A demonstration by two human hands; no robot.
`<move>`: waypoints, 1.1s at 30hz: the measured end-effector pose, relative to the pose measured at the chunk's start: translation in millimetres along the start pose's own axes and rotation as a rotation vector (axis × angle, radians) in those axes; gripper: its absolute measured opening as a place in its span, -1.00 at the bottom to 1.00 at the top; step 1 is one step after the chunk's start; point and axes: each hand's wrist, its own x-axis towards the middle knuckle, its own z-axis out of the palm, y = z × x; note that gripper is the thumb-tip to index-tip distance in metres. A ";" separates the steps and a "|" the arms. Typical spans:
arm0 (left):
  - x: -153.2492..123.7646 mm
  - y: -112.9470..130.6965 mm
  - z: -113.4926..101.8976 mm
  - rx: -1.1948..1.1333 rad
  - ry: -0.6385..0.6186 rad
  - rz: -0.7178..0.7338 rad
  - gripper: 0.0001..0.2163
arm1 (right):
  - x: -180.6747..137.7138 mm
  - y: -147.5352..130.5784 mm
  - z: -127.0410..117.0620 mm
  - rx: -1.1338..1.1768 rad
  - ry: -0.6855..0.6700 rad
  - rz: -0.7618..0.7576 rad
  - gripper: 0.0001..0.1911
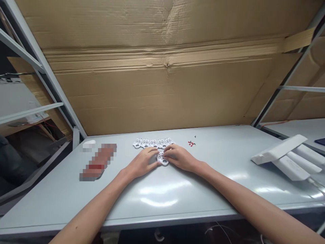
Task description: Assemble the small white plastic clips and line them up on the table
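Near the middle of a shiny pale table (122,206), two bare hands meet over a small white part (165,162), which has a round ring at its near end. The left hand (146,161) grasps this part from its left side, thumb low by the edge and fingers curved above. The right hand (181,157) comes in from the other side with thumb and fingers bent down against the part's upper right; whether those fingertips pinch the part itself or some smaller piece, I cannot tell. Just beyond the hands, five similar white parts (145,142) stand side by side in a slightly uneven row, the nearest ones partly covered by the fingers. To the right of that row lies a loose cluster of tiny red and dark pieces (191,144), with one dark bit (195,137) a little apart from it. Over on the left, a blurred-out reddish item (100,162) rests near a white rounded object (89,145). Well off to the right, long white boxes (281,149) lie stacked at angles. Behind everything rises a cardboard sheet (162,101), beside a grey metal frame (47,66).
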 end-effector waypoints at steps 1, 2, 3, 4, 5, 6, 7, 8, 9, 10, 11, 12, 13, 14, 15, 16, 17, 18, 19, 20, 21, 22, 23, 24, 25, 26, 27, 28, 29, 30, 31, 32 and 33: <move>0.3 -0.5 0.0 0.001 -0.001 0.005 -0.71 | 0.2 -0.6 -0.2 -0.014 -0.005 -0.011 -0.82; 0.5 -1.0 0.1 0.004 -0.003 0.010 -0.71 | 0.5 -1.2 -0.4 -0.026 -0.009 -0.021 -0.81; 0.8 -1.6 0.3 0.008 -0.003 0.014 -0.70 | 1.0 -1.8 -0.7 -0.036 -0.012 -0.029 -0.80; 1.1 -2.3 0.6 0.013 -0.002 0.018 -0.70 | 1.5 -2.3 -0.8 -0.047 -0.014 -0.037 -0.79; 1.3 -3.0 1.2 0.020 -0.002 0.018 -0.69 | 2.0 -2.6 -0.8 -0.058 -0.016 -0.045 -0.78; 1.4 -3.7 1.9 0.029 0.001 0.019 -0.69 | 2.5 -2.6 -0.6 -0.068 -0.014 -0.051 -0.77; 1.4 -4.3 2.7 0.039 0.004 0.020 -0.68 | 2.8 -2.5 -0.3 -0.077 -0.010 -0.054 -0.77; 1.3 -4.8 3.4 0.052 0.008 0.020 -0.67 | 3.0 -2.2 0.0 -0.087 -0.004 -0.053 -0.76; 1.1 -5.2 3.9 0.065 0.008 0.020 -0.67 | 2.8 -1.9 0.4 -0.097 0.002 -0.048 -0.76; 0.7 -5.5 4.1 0.079 0.005 0.023 -0.67 | 2.6 -1.8 0.6 -0.102 0.012 -0.037 -0.75; 0.2 -5.8 3.6 0.094 0.001 0.026 -0.68 | 2.2 -1.8 0.5 -0.097 0.029 -0.019 -0.75; -0.5 -6.3 2.5 0.108 -0.004 0.027 -0.68 | 1.8 -2.2 0.2 -0.078 0.056 0.003 -0.75; -1.1 -7.1 0.5 0.121 -0.010 0.023 -0.67 | 1.6 -3.0 -0.4 -0.039 0.090 0.028 -0.75; -1.8 -8.4 -2.2 0.135 -0.012 0.006 -0.63 | 1.7 -4.0 -1.3 0.022 0.133 0.058 -0.76; -2.4 -10.4 -5.7 0.155 -0.009 -0.031 -0.57 | 2.2 -5.3 -2.5 0.100 0.181 0.094 -0.76; -2.8 -13.0 -9.8 0.179 0.001 -0.093 -0.51 | 3.1 -6.5 -4.0 0.189 0.228 0.136 -0.78; -3.2 -16.3 -14.2 0.216 0.022 -0.187 -0.46 | 4.4 -7.5 -5.8 0.284 0.268 0.187 -0.79; -3.6 -20.1 -18.8 0.264 0.042 -0.309 -0.46 | 5.9 -8.1 -7.9 0.384 0.300 0.246 -0.80; -3.9 -24.1 -23.3 0.319 0.078 -0.447 -0.48 | 7.4 -8.2 -10.0 0.489 0.328 0.311 -0.81; -4.3 -27.9 -27.6 0.377 0.106 -0.579 -0.49 | 8.8 -7.7 -12.3 0.601 0.356 0.378 -0.82; -4.8 -31.4 -31.4 0.429 0.118 -0.706 -0.49 | 9.9 -6.7 -14.6 0.720 0.381 0.448 -0.83; -5.3 -34.2 -34.7 0.465 0.124 -0.813 -0.48 | 10.6 -5.4 -17.0 0.841 0.403 0.518 -0.84; -5.8 -36.2 -37.4 0.478 0.111 -0.897 -0.48 | 10.7 -3.8 -19.5 0.956 0.420 0.588 -0.86; -6.3 -37.4 -39.3 0.476 0.094 -0.962 -0.47 | 10.5 -2.3 -22.0 1.058 0.429 0.658 -0.88; -6.7 -37.8 -40.5 0.464 0.076 -1.000 -0.46 | 10.0 -0.9 -24.5 1.142 0.431 0.729 -0.89; -6.8 -37.7 -41.1 0.450 0.061 -1.014 -0.46 | 9.5 0.2 -27.0 1.210 0.433 0.800 -0.88; -6.8 -37.2 -41.0 0.439 0.056 -1.007 -0.47 | 9.1 1.1 -29.3 1.270 0.438 0.864 -0.85; -6.5 -36.5 -40.3 0.433 0.060 -0.983 -0.47 | 9.0 1.7 -31.5 1.332 0.450 0.921 -0.83; -6.0 -35.6 -39.2 0.431 0.074 -0.947 -0.48 | 9.3 2.2 -33.4 1.395 0.467 0.969 -0.80; -5.4 -34.6 -37.7 0.430 0.094 -0.902 -0.48 | 10.0 2.5 -34.9 1.454 0.483 1.003 -0.77; -4.9 -33.4 -36.0 0.421 0.116 -0.847 -0.49 | 10.9 2.9 -36.1 1.503 0.499 1.026 -0.76; -4.4 -31.8 -34.0 0.405 0.133 -0.776 -0.50 | 11.9 3.3 -36.9 1.540 0.510 1.038 -0.75; -4.1 -29.6 -31.7 0.379 0.144 -0.689 -0.51 | 12.8 3.8 -37.4 1.556 0.517 1.043 -0.76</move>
